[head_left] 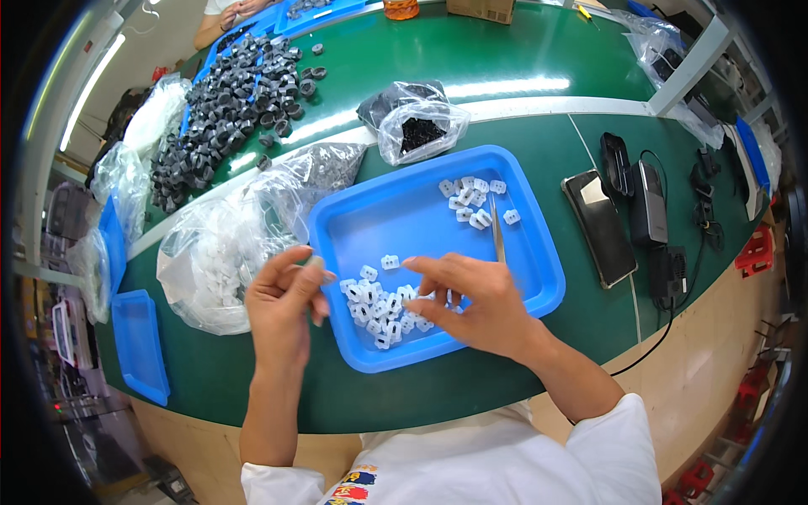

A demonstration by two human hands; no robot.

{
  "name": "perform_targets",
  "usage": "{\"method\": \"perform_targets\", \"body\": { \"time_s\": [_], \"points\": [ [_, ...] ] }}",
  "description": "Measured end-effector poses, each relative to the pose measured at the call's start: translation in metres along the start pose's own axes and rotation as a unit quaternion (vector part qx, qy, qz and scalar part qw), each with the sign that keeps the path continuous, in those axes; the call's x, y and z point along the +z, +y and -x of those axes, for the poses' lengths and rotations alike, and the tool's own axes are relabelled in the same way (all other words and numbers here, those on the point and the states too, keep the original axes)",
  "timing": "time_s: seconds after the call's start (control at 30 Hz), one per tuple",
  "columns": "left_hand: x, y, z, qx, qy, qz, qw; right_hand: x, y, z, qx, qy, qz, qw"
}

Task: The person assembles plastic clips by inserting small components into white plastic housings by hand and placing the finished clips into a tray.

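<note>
A blue tray (pixel 438 172) lies in front of me on a green table. In its near left part is a pile of small white plastic parts (pixel 383 311) with dark slots. A smaller group of similar white parts (pixel 471 198) lies at its far right, beside metal tweezers (pixel 498 236). My left hand (pixel 288 295) is over the tray's left edge, fingers pinched on a small pale part that is mostly hidden. Above the pile is my right hand (pixel 480 303), thumb and index finger apart; its other fingers are partly hidden.
Left of the tray sits a clear bag of white parts (pixel 215 269); behind it, an open bag of black pieces (pixel 421 130). Dark caps (pixel 240 101) are heaped at the far left. A phone (pixel 599 223) and a charger (pixel 669 273) with cable lie right. Another person's hands (pixel 240 10) show at the back.
</note>
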State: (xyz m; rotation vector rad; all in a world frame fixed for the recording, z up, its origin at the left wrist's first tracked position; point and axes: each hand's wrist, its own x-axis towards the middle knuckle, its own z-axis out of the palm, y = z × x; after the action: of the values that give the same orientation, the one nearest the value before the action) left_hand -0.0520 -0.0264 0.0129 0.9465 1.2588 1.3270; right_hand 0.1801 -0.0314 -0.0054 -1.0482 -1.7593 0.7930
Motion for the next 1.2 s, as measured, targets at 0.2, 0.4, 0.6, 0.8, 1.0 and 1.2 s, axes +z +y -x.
{"method": "perform_targets", "body": {
  "time_s": [0.2, 0.4, 0.6, 0.8, 1.0, 1.2],
  "points": [
    [0.039, -0.015, 0.029, -0.050, -0.058, 0.014, 0.997, 0.015, -0.001, 0.008, -0.017, -0.039, -0.078, 0.996],
    [0.045, -0.023, 0.035, -0.090, -0.076, 0.044, 0.992, 0.016, 0.006, 0.010, -0.081, 0.018, -0.025, 0.996],
    [0.032, -0.016, 0.014, -0.054, -0.117, -0.073, 0.989, 0.006, 0.009, 0.007, -0.184, 0.023, 0.140, 0.973],
    [0.033, -0.025, -0.019, 0.277, -0.188, -0.512, 0.791, 0.001, 0.018, 0.000, 0.006, 0.097, -0.066, 0.993],
    [0.034, -0.035, -0.026, 0.325, -0.288, -0.603, 0.668, 0.009, 0.017, 0.003, -0.016, 0.080, -0.015, 0.997],
    [0.041, -0.031, -0.033, 0.378, -0.354, -0.628, 0.581, 0.007, 0.011, 0.003, -0.047, 0.060, 0.015, 0.997]
  ]
}}
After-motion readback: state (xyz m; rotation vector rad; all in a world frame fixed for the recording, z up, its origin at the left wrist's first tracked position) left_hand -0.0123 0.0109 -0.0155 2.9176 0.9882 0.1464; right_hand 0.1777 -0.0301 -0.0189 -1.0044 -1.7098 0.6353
